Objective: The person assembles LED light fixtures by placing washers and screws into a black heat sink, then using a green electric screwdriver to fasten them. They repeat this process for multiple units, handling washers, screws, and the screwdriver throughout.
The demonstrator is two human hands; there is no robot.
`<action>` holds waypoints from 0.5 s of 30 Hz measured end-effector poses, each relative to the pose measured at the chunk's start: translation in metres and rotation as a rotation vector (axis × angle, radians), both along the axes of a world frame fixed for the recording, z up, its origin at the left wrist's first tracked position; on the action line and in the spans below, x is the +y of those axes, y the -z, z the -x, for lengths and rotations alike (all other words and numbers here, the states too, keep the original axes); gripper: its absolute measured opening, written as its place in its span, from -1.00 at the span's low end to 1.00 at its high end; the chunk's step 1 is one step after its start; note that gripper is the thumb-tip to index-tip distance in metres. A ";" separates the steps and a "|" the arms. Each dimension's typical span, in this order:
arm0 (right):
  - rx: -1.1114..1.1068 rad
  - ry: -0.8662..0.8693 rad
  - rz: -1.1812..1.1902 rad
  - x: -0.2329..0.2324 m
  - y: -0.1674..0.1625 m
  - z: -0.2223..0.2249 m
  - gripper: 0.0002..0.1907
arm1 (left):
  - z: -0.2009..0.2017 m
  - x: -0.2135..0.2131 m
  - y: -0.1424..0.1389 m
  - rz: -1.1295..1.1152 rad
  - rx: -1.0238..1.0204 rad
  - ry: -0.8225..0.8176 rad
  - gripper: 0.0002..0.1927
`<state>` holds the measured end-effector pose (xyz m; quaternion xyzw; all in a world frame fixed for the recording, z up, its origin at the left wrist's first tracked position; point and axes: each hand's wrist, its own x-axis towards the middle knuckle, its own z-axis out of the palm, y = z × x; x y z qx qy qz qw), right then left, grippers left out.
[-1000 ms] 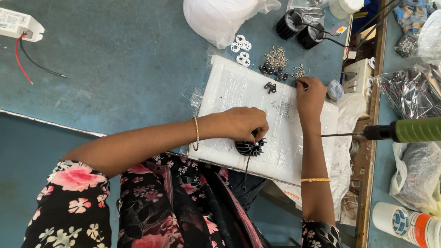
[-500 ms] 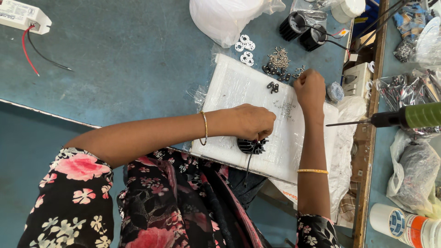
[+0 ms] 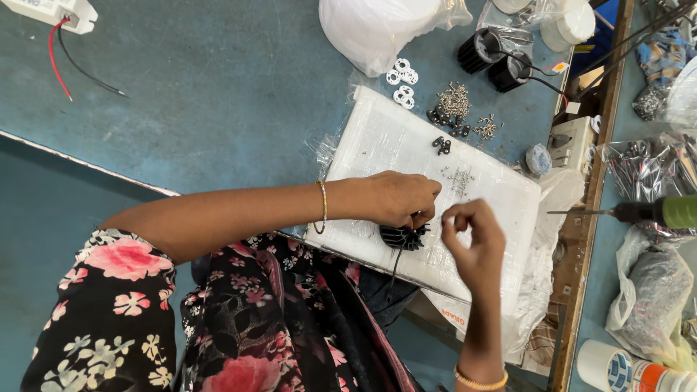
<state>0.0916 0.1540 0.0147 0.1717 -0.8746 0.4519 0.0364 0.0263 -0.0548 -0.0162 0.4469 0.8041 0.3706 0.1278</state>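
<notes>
Left hand [image 3: 398,197] stays clamped over the black finned heatsink [image 3: 404,236], fingers closed on its top, pinning it to the white foam pad [image 3: 377,145] near the pad's front edge; a black wire hangs from the heatsink off the pad. Right hand [image 3: 473,243] has pulled back from the pad's far side, where it was half a second ago, and now sits just right of the heatsink, fingertips pinched together; whatever they hold is too small to tell. Loose screws [image 3: 459,176] lie on the pad beyond both hands, a bigger screw pile [image 3: 455,99] on the blue table [image 3: 218,94] past the pad. Green screwdriver [image 3: 639,212] lies at right, unchanged.
</notes>
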 end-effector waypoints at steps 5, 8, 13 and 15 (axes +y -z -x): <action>0.080 0.031 -0.174 -0.020 0.016 -0.025 -0.83 | 0.002 -0.010 0.008 -0.103 0.015 0.051 -0.96; 0.058 0.055 -0.178 -0.023 0.020 -0.029 -0.83 | 0.001 -0.012 0.011 -0.134 -0.006 0.056 -0.96; 0.102 0.069 -0.208 -0.024 0.020 -0.032 -0.82 | 0.002 -0.019 0.012 -0.169 0.001 0.102 -0.97; 0.136 0.082 -0.231 -0.027 0.020 -0.033 -0.80 | 0.003 -0.023 0.012 -0.187 0.051 0.118 -0.87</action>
